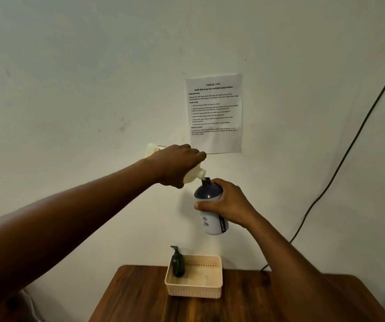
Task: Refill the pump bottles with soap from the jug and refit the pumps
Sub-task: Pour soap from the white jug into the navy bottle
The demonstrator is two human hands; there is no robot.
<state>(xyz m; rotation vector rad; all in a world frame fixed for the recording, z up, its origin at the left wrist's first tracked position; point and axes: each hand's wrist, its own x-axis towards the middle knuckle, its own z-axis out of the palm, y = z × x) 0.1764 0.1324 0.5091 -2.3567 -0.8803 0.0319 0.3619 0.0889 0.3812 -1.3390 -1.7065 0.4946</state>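
My left hand grips a pale yellowish soap jug, tipped so that its open spout points down to the right. The spout sits just over the open neck of a white bottle with a dark blue shoulder. My right hand holds that bottle upright in the air, well above the table. No pump is on it. A dark green pump bottle with its pump fitted stands in the left corner of a cream plastic basket.
The basket rests at the back of a brown wooden table set against a pale wall. A printed task sheet is taped to the wall. A black cable runs down the wall at the right.
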